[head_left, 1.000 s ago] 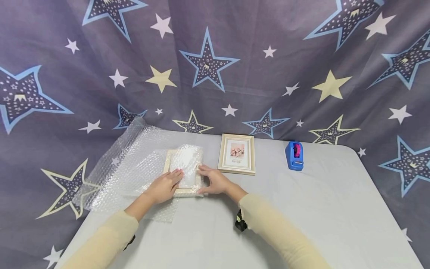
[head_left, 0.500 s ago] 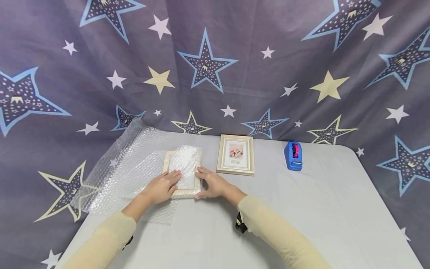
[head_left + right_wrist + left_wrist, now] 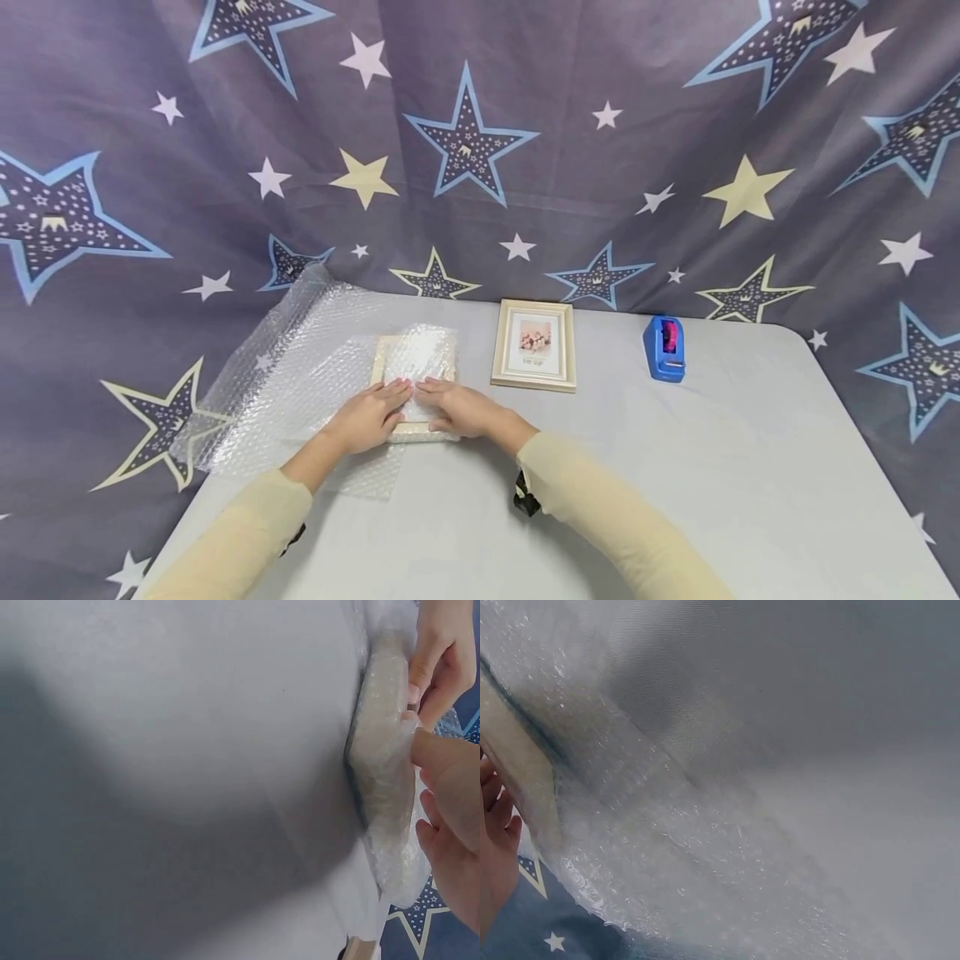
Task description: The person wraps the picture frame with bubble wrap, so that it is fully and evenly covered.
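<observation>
A light-coloured picture frame [image 3: 380,360] lies on a sheet of bubble wrap [image 3: 307,383], with part of the wrap folded over its right side and middle. My left hand [image 3: 369,415] rests on the lower left of the frame, fingers extended. Opposite it, my right hand [image 3: 467,410] lies on the wrapped lower right, its fingertips close to those of the left. In the right wrist view the wrapped edge of the frame [image 3: 382,742] shows beside the right hand [image 3: 454,802]. Only a few fingers of the left hand [image 3: 499,817] appear in the left wrist view.
A second picture frame [image 3: 534,346] with a flower print lies right of the wrapped one. Farther right stands a blue tape dispenser [image 3: 664,348] with a pink roll. The wrap's left part overhangs the grey table [image 3: 712,467]. A star-patterned curtain [image 3: 570,192] hangs behind.
My right hand has slid left from the wrapped frame's right edge onto its middle, towards the left fingertips. The left hand stays in about the same place.
</observation>
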`<state>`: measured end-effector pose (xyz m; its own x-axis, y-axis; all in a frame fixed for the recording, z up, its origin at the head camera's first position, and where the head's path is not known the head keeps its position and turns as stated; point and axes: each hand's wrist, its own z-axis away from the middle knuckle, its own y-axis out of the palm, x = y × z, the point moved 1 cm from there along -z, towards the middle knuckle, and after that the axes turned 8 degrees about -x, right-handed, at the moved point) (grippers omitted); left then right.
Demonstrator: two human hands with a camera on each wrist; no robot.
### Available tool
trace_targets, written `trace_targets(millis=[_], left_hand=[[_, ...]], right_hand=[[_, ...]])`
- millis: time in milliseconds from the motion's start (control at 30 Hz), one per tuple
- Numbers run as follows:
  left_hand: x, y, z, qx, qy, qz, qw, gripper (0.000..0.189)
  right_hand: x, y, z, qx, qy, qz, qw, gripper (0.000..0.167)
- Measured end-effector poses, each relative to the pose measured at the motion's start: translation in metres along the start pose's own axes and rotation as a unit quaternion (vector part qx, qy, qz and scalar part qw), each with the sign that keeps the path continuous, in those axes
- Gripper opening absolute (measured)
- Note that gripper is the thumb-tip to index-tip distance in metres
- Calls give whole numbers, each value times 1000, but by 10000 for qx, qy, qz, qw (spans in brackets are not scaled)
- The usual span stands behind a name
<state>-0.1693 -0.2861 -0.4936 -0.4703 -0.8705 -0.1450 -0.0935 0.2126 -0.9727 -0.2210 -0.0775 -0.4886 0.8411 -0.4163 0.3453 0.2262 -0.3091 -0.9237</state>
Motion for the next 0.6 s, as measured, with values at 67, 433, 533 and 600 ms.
trace_targets(millis=[67, 433, 533, 600], left_hand=[[0, 0, -1, 20, -70, 90, 9999, 47], [-1, -5, -3, -163, -939, 1484, 9843, 46], [5, -9, 0, -411, -1358, 1667, 9757, 45], [14, -14, 4, -629, -1672, 1572, 9713, 45]], right_hand=[[1, 2, 1, 47, 27, 40, 10000, 59], [2, -2, 0, 333, 70, 45, 9994, 56], [2, -2, -1, 397, 85, 51, 9992, 56], [3, -2, 0, 432, 89, 48, 9990, 56]])
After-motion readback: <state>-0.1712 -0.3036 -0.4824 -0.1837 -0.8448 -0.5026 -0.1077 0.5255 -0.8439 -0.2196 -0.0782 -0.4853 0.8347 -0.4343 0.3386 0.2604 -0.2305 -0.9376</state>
